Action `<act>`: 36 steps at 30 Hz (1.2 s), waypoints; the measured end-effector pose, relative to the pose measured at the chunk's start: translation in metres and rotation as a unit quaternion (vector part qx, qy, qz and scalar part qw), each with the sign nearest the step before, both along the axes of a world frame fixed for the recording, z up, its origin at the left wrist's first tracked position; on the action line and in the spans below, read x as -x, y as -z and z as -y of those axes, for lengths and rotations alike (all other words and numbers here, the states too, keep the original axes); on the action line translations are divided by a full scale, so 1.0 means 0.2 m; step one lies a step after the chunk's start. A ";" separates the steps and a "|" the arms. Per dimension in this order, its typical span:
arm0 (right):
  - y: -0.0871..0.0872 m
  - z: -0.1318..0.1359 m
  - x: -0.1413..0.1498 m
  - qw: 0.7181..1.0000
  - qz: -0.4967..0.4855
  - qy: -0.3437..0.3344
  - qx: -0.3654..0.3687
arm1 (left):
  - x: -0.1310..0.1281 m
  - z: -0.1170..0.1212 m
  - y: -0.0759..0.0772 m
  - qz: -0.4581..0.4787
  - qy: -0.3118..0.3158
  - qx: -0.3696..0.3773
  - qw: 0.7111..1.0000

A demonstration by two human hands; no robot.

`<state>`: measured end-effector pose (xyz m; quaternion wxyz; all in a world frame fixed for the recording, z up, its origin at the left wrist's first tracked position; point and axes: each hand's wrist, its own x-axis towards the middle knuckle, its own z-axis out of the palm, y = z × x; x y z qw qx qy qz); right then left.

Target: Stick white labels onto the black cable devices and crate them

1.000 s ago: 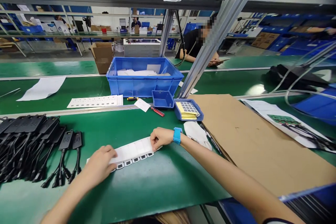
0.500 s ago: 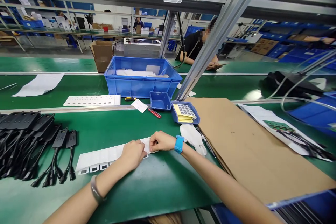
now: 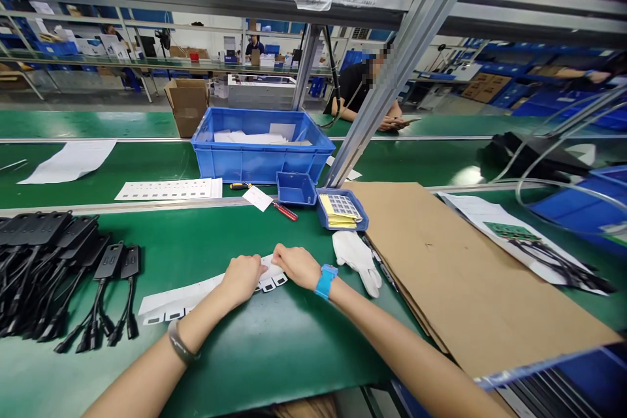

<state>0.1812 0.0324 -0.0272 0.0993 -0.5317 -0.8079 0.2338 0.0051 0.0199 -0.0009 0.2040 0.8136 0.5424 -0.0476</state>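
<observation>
In the head view, I have the green bench (image 3: 294, 339) running from a metal rail (image 3: 98, 208) at the back to its front edge (image 3: 294, 398); green surface lies between both forearms and extends behind the white label strip (image 3: 179, 297). The strip lies slantwise on the bench, its right end nearer the rail, with dark-framed labels along its front side. My left hand (image 3: 243, 279) is over the strip right of its middle, fingers curled; I cannot tell whether it grips or only presses. My right hand (image 3: 295, 266) is bent inward at the wrist, fingertips drawn together on the strip's right end. The hands are just beside each other. On the left, black cables (image 3: 44, 228) limit sideways travel, near the strip's left end. On the right, a white glove (image 3: 353, 255) and a cardboard sheet (image 3: 465, 274) border the right forearm. Beyond the hands are a red screwdriver (image 3: 285, 211), a small tray (image 3: 365, 226) of yellow-edged sheets (image 3: 341, 209), a large blue bin (image 3: 235, 160) and a slanted metal post (image 3: 382, 88).
</observation>
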 end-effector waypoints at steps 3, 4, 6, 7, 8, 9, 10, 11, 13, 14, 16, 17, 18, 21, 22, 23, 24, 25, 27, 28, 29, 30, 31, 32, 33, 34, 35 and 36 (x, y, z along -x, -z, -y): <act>0.01 -0.01 -0.04 0.997 -0.071 -0.018 -0.006 | 0.03 -0.03 -0.02 0.025 -0.007 0.022 0.999; 0.01 0.00 -0.05 0.995 -0.096 -0.029 -0.009 | 0.04 -0.04 -0.03 0.037 -0.007 0.027 0.999; 0.02 0.01 -0.09 0.989 -0.141 -0.045 -0.020 | 0.07 -0.04 -0.03 0.061 -0.005 0.035 0.998; 0.02 0.03 -0.10 0.984 -0.170 -0.052 -0.029 | 0.09 -0.04 -0.04 0.074 -0.003 0.039 0.997; 0.03 0.04 -0.11 0.976 -0.204 -0.060 -0.039 | 0.10 -0.03 -0.04 0.087 0.002 0.043 0.995; 0.03 0.06 -0.12 0.967 -0.238 -0.068 -0.052 | 0.11 -0.03 -0.05 0.101 0.007 0.047 0.994; 0.03 0.08 -0.12 0.958 -0.268 -0.075 -0.066 | 0.12 -0.02 -0.07 0.115 0.015 0.049 0.992; 0.02 0.10 -0.12 0.950 -0.291 -0.079 -0.081 | 0.13 -0.02 -0.09 0.129 0.023 0.050 0.990; -0.01 0.13 -0.12 0.942 -0.308 -0.078 -0.110 | 0.14 -0.02 -0.16 0.150 0.040 0.048 0.987; -0.03 0.15 -0.11 0.939 -0.313 -0.072 -0.126 | 0.15 -0.03 -0.19 0.156 0.047 0.045 0.986; -0.07 0.17 -0.11 0.924 -0.342 -0.047 -0.165 | 0.16 -0.08 -0.27 0.158 0.052 0.038 0.985; -0.09 0.17 -0.11 0.910 -0.369 -0.029 -0.185 | 0.16 -0.12 -0.31 0.154 0.051 0.036 0.986; -0.10 0.17 -0.11 0.891 -0.406 -0.007 -0.203 | 0.16 -0.17 -0.34 0.148 0.050 0.037 0.987; -0.14 0.15 -0.10 0.801 -0.554 0.075 -0.216 | 0.16 -0.34 -0.40 0.126 0.042 0.044 0.990; -0.14 0.14 -0.10 0.769 -0.597 0.100 -0.203 | 0.16 -0.40 -0.42 0.116 0.033 0.039 0.992; -0.15 0.13 -0.09 0.745 -0.631 0.121 -0.183 | 0.16 -0.45 -0.42 0.104 0.015 0.024 0.994; -0.14 0.12 -0.09 0.728 -0.652 0.137 -0.160 | 0.17 -0.49 -0.43 0.089 -0.012 0.000 0.996; -0.14 0.12 -0.08 0.722 -0.662 0.148 -0.135 | 0.18 -0.51 -0.43 0.071 -0.045 -0.030 0.996; -0.12 0.12 -0.08 0.725 -0.664 0.161 -0.091 | 0.24 -0.51 -0.42 0.026 -0.117 -0.092 0.988; -0.11 0.12 -0.08 0.728 -0.661 0.167 -0.076 | 0.29 -0.48 -0.40 -0.001 -0.153 -0.116 0.981; -0.10 0.12 -0.08 0.729 -0.658 0.175 -0.065 | 0.35 -0.43 -0.38 -0.029 -0.187 -0.135 0.973; -0.09 0.12 -0.08 0.731 -0.656 0.183 -0.056 | 0.42 -0.37 -0.36 -0.059 -0.221 -0.147 0.962; -0.08 0.11 -0.08 0.731 -0.654 0.190 -0.047 | 0.49 -0.29 -0.33 -0.087 -0.249 -0.154 0.952; -0.08 0.11 -0.07 0.730 -0.654 0.196 -0.040 | 0.57 -0.21 -0.29 -0.117 -0.279 -0.162 0.939; -0.08 0.10 -0.05 0.728 -0.655 0.200 -0.034 | 0.64 -0.12 -0.25 -0.143 -0.303 -0.169 0.927; -0.09 0.09 -0.03 0.725 -0.658 0.202 -0.028 | 0.71 -0.03 -0.21 -0.166 -0.319 -0.176 0.916; -0.10 0.08 -0.01 0.721 -0.662 0.202 -0.023 | 0.76 0.04 -0.17 -0.184 -0.329 -0.182 0.908; -0.11 0.07 0.02 0.717 -0.667 0.202 -0.019 | 0.81 0.11 -0.12 -0.199 -0.336 -0.190 0.901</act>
